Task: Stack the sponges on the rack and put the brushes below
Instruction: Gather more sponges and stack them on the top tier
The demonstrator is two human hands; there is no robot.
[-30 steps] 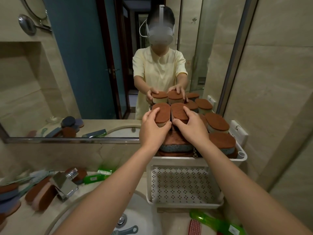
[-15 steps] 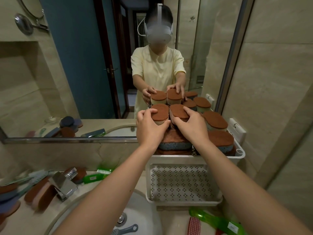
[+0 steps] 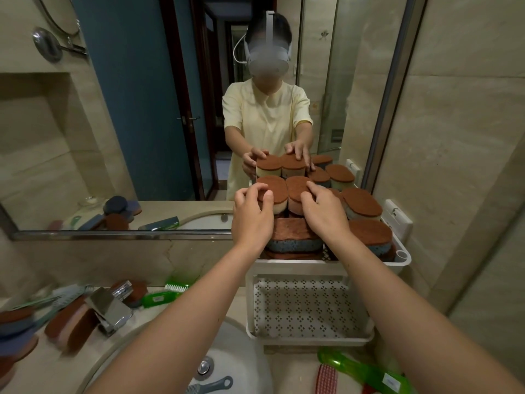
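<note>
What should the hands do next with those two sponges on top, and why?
Probably let go and draw both hands back. The left hand holds the cream sponge and the right hand holds the pink sponge. Both look set down side by side on the pile in the rack. Its lower shelf has no brushes, and a green brush lies on the counter.
</note>
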